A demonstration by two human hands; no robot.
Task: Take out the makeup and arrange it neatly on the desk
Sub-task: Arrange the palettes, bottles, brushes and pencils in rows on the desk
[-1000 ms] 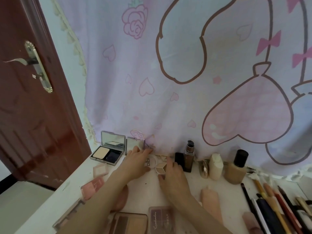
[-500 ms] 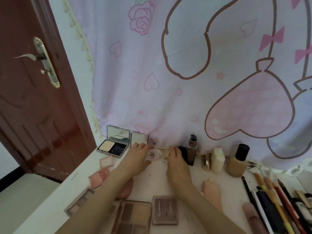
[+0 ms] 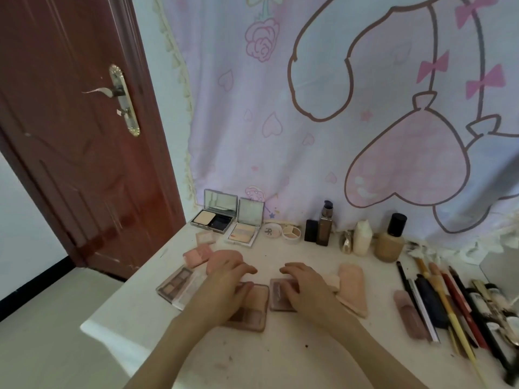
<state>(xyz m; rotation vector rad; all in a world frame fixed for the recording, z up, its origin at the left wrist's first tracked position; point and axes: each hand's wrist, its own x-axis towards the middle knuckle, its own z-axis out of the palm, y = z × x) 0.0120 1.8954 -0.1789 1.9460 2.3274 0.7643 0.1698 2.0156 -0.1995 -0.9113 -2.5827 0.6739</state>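
Both hands rest palm-down near the middle of the white tabletop [image 3: 280, 357], each over a flat palette. The left hand [image 3: 227, 279] lies with fingers loosely spread across the upper left part of a large pink eyeshadow palette [image 3: 252, 310]; no closed grip is visible. The right hand [image 3: 306, 284] covers most of a smaller mauve palette [image 3: 278, 299], fingers slightly curled; whether it grips the palette cannot be determined. The two palettes lie side by side, nearly touching.

Left of the left hand lies a clear-cased eyeshadow palette [image 3: 177, 284], with a pink powder puff [image 3: 196, 255] behind it. A peach mitt-shaped puff [image 3: 351, 290] lies just right of the right hand.

Along the rear edge, against the printed curtain [image 3: 309, 122], stand in a row: an open powder compact with mirror [image 3: 214, 214], a second open compact [image 3: 245, 226], a round open concealer pot [image 3: 291, 233], a dark pump bottle [image 3: 324, 226], a white bottle [image 3: 362, 237] and a foundation bottle with black cap [image 3: 390, 240].

Brushes and pencils [image 3: 449, 299] lie roughly parallel at the right side. A red-brown door [image 3: 70, 136] stands at left.
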